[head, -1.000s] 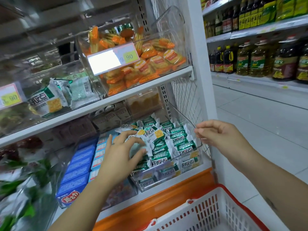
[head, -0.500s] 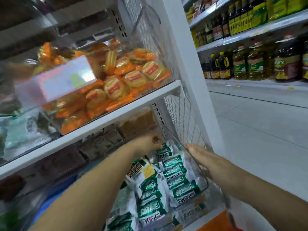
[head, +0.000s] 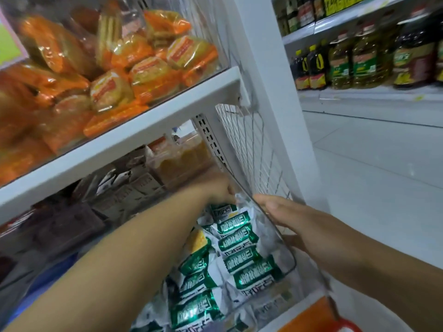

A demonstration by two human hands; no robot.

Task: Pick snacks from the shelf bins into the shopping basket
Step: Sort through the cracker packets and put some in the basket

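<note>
Snack packets [head: 239,243] – the green-and-white ones – lie in the clear bin [head: 294,262] on the lower shelf, overlapped one on another in a row that runs from the front of the bin toward its back. Each packet lies nearly flat, its long axis across the bin, from left to right in my view and a little raised at the right end. The printed green faces look up.

I judge that I am at the picking step. My left hand [head: 219,188] is deep at the far end of the bin, on top of the last packets. Its fingers are blurred and partly hidden, so I cannot tell if they have closed on a packet. My right hand [head: 287,214] lies with nearly straight fingers on the bin's right wall, near the rim. It carries nothing; I think it steadies the bin.

The next move calls for a firm pinch on one packet – not two – then for drawing the arm back under the upper shelf and lowering the packet to the basket [head: 347,326], of which only a red piece of rim shows at the bottom right.
</note>
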